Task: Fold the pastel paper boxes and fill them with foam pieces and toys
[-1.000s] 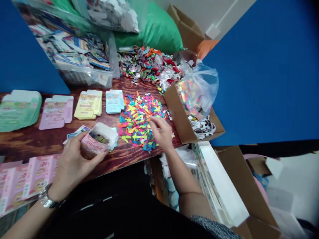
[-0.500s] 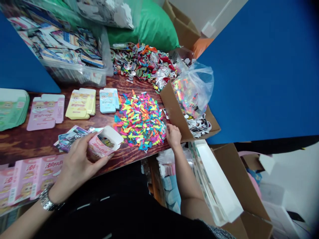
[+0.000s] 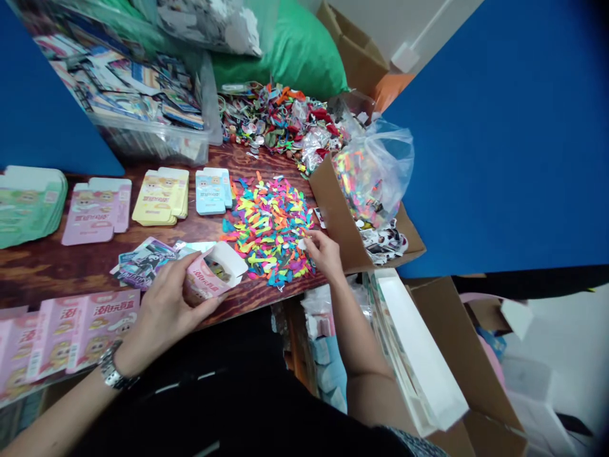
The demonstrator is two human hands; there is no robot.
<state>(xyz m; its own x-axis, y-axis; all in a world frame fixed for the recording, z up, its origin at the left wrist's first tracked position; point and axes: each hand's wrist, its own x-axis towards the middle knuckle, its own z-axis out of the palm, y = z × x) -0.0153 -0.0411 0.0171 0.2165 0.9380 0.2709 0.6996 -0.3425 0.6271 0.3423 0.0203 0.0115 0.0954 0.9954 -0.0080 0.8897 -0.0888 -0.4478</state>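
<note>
1. The left hand (image 3: 174, 298) curls round the pink box (image 3: 205, 277), gripping its sides, the open end toward the coloured pile (image 3: 269, 222).
2. The right hand (image 3: 310, 244) pinches a small white piece (image 3: 301, 244) at the pile's right edge.
3. Cards (image 3: 145, 261) lie on the table (image 3: 28, 270), just left of the box.
4. A carton (image 3: 339, 219) stands just right of the pile.
5. A blue stack (image 3: 210, 193) sits at its far left.

the head camera looks forward and down at the table (image 3: 45, 270).
</note>
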